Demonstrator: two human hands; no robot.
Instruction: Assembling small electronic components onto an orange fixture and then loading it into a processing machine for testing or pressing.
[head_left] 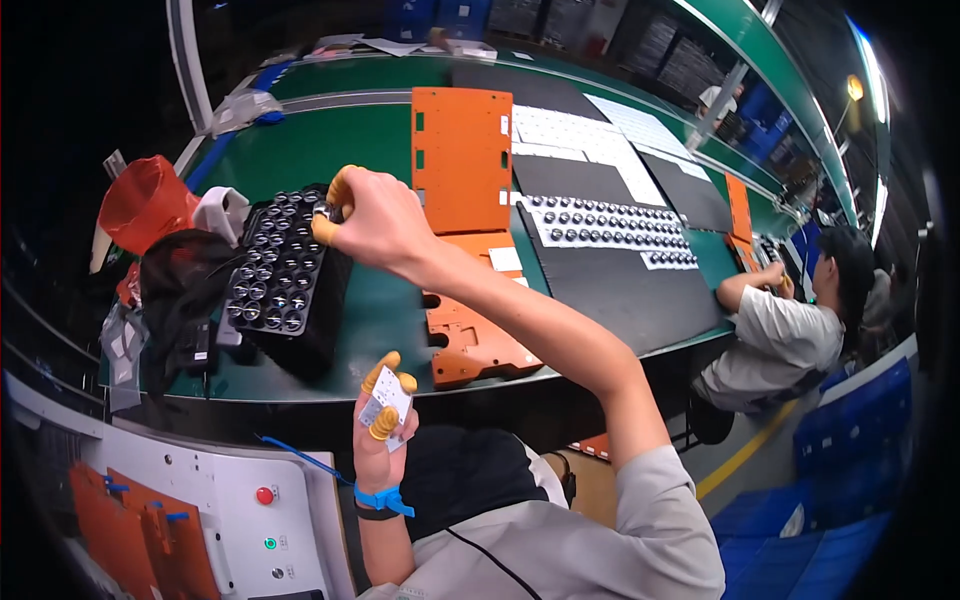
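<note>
White plate (389, 397) is grasped by left fingers (382, 424) near desk (355, 335) edge; right fingers (325, 231) are bent over black tray (310, 335), hold unclear.

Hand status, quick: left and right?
Left hand: closed, holding a small white board.
Right hand: curled at the black rack of shiny round parts; whether holding one cannot be told.

Bright middle, dark warped edges
</note>
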